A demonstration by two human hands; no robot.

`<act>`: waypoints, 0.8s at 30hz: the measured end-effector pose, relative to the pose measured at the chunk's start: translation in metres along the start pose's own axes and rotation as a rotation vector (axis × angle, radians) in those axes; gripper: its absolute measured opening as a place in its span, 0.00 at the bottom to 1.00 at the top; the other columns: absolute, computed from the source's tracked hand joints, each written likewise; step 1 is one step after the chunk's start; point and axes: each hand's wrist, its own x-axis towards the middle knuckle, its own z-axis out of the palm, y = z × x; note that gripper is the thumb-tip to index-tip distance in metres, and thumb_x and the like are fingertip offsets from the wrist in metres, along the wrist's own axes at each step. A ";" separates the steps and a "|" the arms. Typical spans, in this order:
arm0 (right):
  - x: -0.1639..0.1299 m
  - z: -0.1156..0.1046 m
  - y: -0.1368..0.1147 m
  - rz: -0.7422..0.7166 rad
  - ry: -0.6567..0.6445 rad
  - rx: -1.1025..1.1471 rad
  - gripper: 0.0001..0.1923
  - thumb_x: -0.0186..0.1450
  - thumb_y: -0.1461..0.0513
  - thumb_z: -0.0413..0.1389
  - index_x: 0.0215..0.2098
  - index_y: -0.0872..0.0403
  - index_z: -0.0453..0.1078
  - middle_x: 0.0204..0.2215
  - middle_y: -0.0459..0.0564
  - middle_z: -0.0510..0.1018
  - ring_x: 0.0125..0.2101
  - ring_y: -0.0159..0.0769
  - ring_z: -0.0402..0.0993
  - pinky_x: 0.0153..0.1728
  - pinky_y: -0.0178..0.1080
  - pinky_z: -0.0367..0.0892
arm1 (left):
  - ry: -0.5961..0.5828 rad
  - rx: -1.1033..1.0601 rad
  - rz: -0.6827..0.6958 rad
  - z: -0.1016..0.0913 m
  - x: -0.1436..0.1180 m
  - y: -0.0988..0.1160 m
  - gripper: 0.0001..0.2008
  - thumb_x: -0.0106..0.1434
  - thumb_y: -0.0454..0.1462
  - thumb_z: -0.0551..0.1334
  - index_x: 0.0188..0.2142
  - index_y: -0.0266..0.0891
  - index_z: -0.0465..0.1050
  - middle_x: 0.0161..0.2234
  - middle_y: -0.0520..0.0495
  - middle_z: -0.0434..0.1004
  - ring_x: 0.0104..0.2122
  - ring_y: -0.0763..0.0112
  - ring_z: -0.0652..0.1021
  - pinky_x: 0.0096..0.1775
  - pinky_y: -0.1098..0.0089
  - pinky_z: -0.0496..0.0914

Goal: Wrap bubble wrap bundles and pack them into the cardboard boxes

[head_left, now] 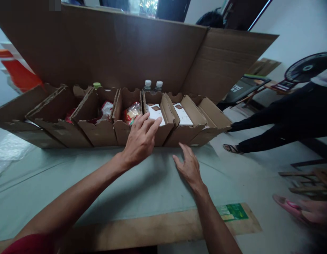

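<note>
While the left hand (141,139) reaches fwd w/ fingers spread apart, its fingertips sit over the front rim of one cardboard compartment (155,132) and just touch or hover at the white box (156,113) lying in it; can't tell which. Nothing is gripped. The right hand (188,165) is flat-ish, fingers apart, palm down on or just above the bench (73,180), holding nothing, near the front wall of the next compartment to the right.

Edges & room: the row of open cardboard compartments runs across the far part of the bench, backed by a tall cardboard flap (113,53) that closes off the far side. Bench in front of the row is bare grey-green sheet, w/ a wooden front edge (153,225) near the person. To the right the bench ends and floor starts; another person's legs (280,130) in dark trousers stretch there, well apart from both hands.

White box lies just beyond the left fingertips, slanted inside its compartment. A second white box (182,114) sits one compartment to the right, above and beyond the right hand. A snack packet (131,113) is one compartment left of the left hand. Two bottle caps (153,84) show behind the row.
</note>
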 end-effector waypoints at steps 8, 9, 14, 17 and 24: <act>0.021 -0.042 -0.074 -0.071 -0.020 0.313 0.28 0.69 0.57 0.54 0.66 0.52 0.64 0.39 0.50 0.82 0.33 0.36 0.78 0.38 0.40 0.74 | -0.197 0.005 -0.281 -0.048 -0.182 -0.001 0.34 0.66 0.31 0.57 0.69 0.48 0.56 0.61 0.36 0.70 0.66 0.44 0.66 0.59 0.41 0.70; 0.033 -0.042 -0.083 -0.087 -0.037 0.297 0.30 0.68 0.58 0.54 0.68 0.52 0.62 0.37 0.49 0.82 0.31 0.36 0.78 0.38 0.40 0.73 | -0.208 0.041 -0.323 -0.052 -0.204 -0.006 0.32 0.66 0.32 0.58 0.68 0.48 0.57 0.60 0.36 0.71 0.65 0.44 0.67 0.57 0.41 0.71; 0.091 -0.031 -0.109 -0.033 -0.187 0.009 0.24 0.65 0.62 0.54 0.59 0.53 0.73 0.30 0.49 0.83 0.29 0.41 0.77 0.34 0.41 0.68 | -0.225 0.117 -0.437 -0.060 -0.261 -0.017 0.23 0.69 0.40 0.59 0.63 0.45 0.66 0.58 0.37 0.75 0.61 0.44 0.72 0.56 0.42 0.73; 0.089 -0.032 -0.112 -0.029 -0.149 -0.060 0.14 0.66 0.62 0.52 0.43 0.52 0.79 0.29 0.51 0.83 0.31 0.43 0.78 0.33 0.39 0.66 | -0.210 0.085 -0.482 -0.060 -0.265 -0.013 0.22 0.70 0.43 0.59 0.61 0.43 0.69 0.58 0.37 0.75 0.61 0.46 0.73 0.58 0.43 0.72; -0.049 -0.112 -0.067 -0.120 -0.148 0.093 0.11 0.66 0.54 0.54 0.37 0.45 0.79 0.32 0.48 0.85 0.29 0.43 0.81 0.32 0.43 0.73 | -0.152 0.015 -0.515 -0.071 -0.261 -0.008 0.24 0.70 0.41 0.60 0.64 0.45 0.65 0.63 0.36 0.68 0.65 0.44 0.69 0.59 0.41 0.71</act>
